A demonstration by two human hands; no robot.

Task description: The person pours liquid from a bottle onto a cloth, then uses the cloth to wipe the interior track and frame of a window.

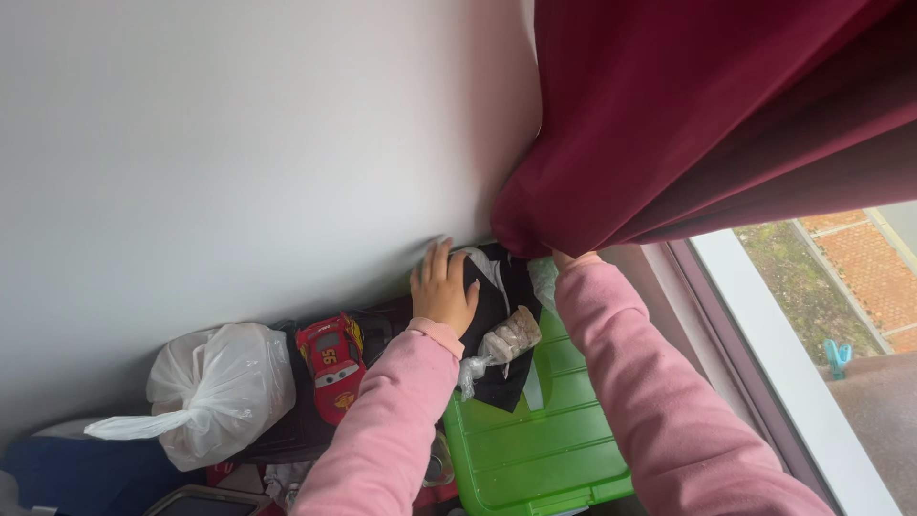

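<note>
Left to right:
- 8 o'clock: knotted white plastic bag (224, 387) on a dark pile. A red toy car (330, 363) sits just beside it, at the bag's 3 o'clock.
- Centre: left hand (442, 287) is open, fingers spread flat, palm pressing on a black cloth bundle (497, 296) against the wall (239, 143). No grip.
- A clear packet (511, 336) of beige grainy stuff lies on the bundle at the hand's 4 o'clock.
- The bundle's lower end rests on a green plastic bin lid (535, 430) at 6 o'clock.
- Right hand (576, 258) is at the bundle's 2 o'clock, tucked under the dark red curtain (716, 115). Only the knuckles show, so I can't tell if it's open or closed.
- Window sill (812, 401) at 4 o'clock.

Judgement: the step in hand is steadying the bundle. Lifting it would need the left fingers curled under an edge and the packet kept from sliding.
</note>
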